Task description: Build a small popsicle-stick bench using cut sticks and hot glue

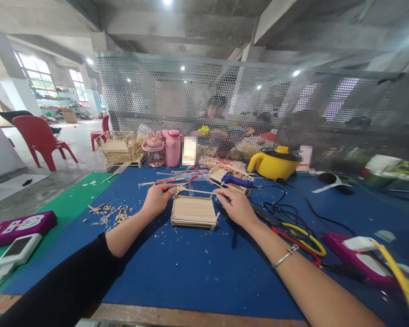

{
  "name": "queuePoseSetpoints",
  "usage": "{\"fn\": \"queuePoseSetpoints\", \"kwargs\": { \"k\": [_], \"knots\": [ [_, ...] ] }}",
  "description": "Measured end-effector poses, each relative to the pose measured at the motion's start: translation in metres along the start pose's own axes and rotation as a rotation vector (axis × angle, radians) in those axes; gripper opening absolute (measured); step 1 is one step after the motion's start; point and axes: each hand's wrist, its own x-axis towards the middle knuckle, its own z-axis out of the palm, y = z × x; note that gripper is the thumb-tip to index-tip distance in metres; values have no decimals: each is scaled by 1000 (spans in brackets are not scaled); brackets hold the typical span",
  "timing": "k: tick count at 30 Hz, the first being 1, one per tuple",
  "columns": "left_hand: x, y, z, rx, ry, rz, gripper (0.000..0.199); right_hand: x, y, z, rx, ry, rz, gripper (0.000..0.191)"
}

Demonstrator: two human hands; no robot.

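Note:
A small rack of thin wooden sticks [193, 211] lies on the blue mat in front of me, with short posts at its corners. Across its far side runs a single wooden stick [196, 192]. My left hand [157, 199] pinches this stick near its left end, and my right hand [235, 205] pinches the right end. Just behind my right hand, a blue glue gun [237, 180] rests on another stick frame [221, 173]. Whether the held stick touches the posts, I cannot tell.
Broken stick bits [111, 214] are scattered at left. Behind stand a pink bottle [173, 148], a pink jar [154, 152], stacked stick racks [120, 147] and a yellow electric pot [276, 164]. Black cables [279, 204], red-and-yellow-handled pliers [305, 238] and purple power strips [357, 259] lie right. People sit beyond a perforated screen [177, 91].

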Motion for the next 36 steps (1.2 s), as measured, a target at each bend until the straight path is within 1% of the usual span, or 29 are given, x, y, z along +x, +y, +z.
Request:
{"fn": "queuePoseSetpoints", "kwargs": {
  "k": [8,14,20,24,27,32,36],
  "knots": [
    [0,-1,0,-46,4,-22,34,4,0,5,-111,28,-5,17],
    [3,-8,5,-170,-25,-51,36,4,-3,5,-141,10,-1,17],
    [2,-9,7,-263,-41,-96,43,7,-3,6,-76,-31,-29,18],
    [1,-7,6,-286,-39,-114,44,9,-3,6,-25,-16,-28,18],
    [2,-7,7,-317,-29,-141,48,8,-3,4,17,3,-16,17],
    [3,-8,8,-369,-18,-189,59,7,-3,2,83,43,40,18],
    [0,-7,7,-350,-49,-168,55,8,-3,5,160,44,120,20]
  ]
}}
